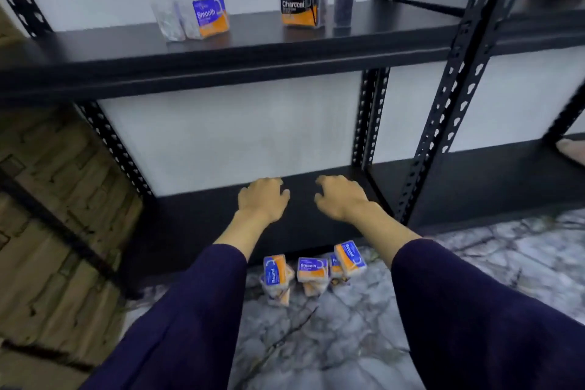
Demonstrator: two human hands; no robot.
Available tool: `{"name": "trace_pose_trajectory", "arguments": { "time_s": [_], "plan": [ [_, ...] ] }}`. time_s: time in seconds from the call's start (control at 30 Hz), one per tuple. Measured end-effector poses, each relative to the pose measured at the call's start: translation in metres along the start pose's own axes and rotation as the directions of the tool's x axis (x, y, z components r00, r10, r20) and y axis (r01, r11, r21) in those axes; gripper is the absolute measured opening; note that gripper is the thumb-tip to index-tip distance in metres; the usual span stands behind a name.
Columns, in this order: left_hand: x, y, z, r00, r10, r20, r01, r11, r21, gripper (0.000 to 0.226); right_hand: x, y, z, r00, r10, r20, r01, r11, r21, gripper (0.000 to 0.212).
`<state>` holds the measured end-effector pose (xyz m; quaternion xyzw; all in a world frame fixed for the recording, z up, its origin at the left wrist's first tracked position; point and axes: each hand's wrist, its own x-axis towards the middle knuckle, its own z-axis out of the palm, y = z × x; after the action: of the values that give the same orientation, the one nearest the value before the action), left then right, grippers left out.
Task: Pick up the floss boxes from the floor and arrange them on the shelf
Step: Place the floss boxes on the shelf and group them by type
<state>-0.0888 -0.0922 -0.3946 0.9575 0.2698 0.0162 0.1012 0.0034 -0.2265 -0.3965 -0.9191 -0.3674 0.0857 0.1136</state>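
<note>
Left hand, right hand: loosely curled, holding nothing. Floss boxes on floor, below the wrists.

Brightness: we see even, soft indoor light; the white wall behind the hands reads pale grey.
Source: we cannot tell where it comes from.
Shadows: faint; a darker band lies under the upper shelf above the hands.
Glare: a mild sheen runs along that shelf's front edge.
Blur: we find the whole frame soft; box print is barely legible, and the post right of the hands smears.
Distortion: uprights bow outward toward both edges, far from the hands.
</note>
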Motion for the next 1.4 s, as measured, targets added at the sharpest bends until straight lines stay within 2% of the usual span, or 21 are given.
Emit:
{"name": "trace_pose_trajectory", "arguments": {
  "time_s": [0.27,0.43,0.57,0.63,0.73,0.83,0.93,1.03,1.13,1.23,1.4],
  "plan": [
    [0.019,-0.036,0.136,0.966,-0.08,0.245,0.094,0.995,-0.044,0.039,0.031,0.033,0.134,0.962,0.055,0.267,-0.064,0.998,0.025,0.039],
    [0.022,-0.07,0.202,0.917,-0.19,0.351,0.229,0.971,-0.072,0.051,0.045,0.044,0.201,0.927,0.039,0.374,-0.054,0.998,0.03,0.042],
    [0.017,-0.083,0.242,0.836,-0.407,0.368,0.496,0.848,-0.188,0.074,0.052,0.051,0.241,0.891,0.043,0.452,-0.067,0.997,0.037,0.051],
    [0.012,-0.081,0.258,0.805,-0.453,0.383,0.562,0.788,-0.25,0.078,0.052,0.054,0.255,0.886,0.018,0.464,-0.022,1.0,0.004,0.064],
    [0.006,-0.075,0.28,0.796,-0.481,0.367,0.598,0.718,-0.355,0.085,0.052,0.057,0.269,0.91,-0.026,0.414,0.064,0.995,-0.076,0.076],
    [0.007,-0.072,0.291,0.799,-0.51,0.319,0.601,0.681,-0.418,0.085,0.055,0.059,0.278,0.917,-0.031,0.399,0.07,0.994,-0.084,0.075],
    [0.005,-0.072,0.289,0.812,-0.496,0.308,0.584,0.684,-0.438,0.102,0.055,0.059,0.274,0.914,-0.033,0.404,0.053,0.998,-0.04,0.072],
    [0.002,-0.073,0.269,0.848,-0.475,0.235,0.526,0.7,-0.483,0.069,0.052,0.055,0.262,0.938,-0.043,0.344,0.05,0.999,-0.01,0.069],
    [0.002,-0.077,0.231,0.889,-0.425,0.167,0.448,0.74,-0.502,0.058,0.05,0.046,0.235,0.977,-0.067,0.202,0.069,0.998,-0.004,0.066],
    [0.003,-0.08,0.183,0.933,-0.351,0.075,0.343,0.812,-0.472,0.058,0.048,0.03,0.191,0.991,-0.063,0.116,0.059,0.997,0.042,0.075],
    [-0.008,-0.083,0.086,0.963,-0.253,-0.089,0.175,0.844,-0.508,0.064,0.036,-0.003,0.1,0.992,-0.119,-0.039,0.123,0.986,0.11,0.071]
  ]
}}
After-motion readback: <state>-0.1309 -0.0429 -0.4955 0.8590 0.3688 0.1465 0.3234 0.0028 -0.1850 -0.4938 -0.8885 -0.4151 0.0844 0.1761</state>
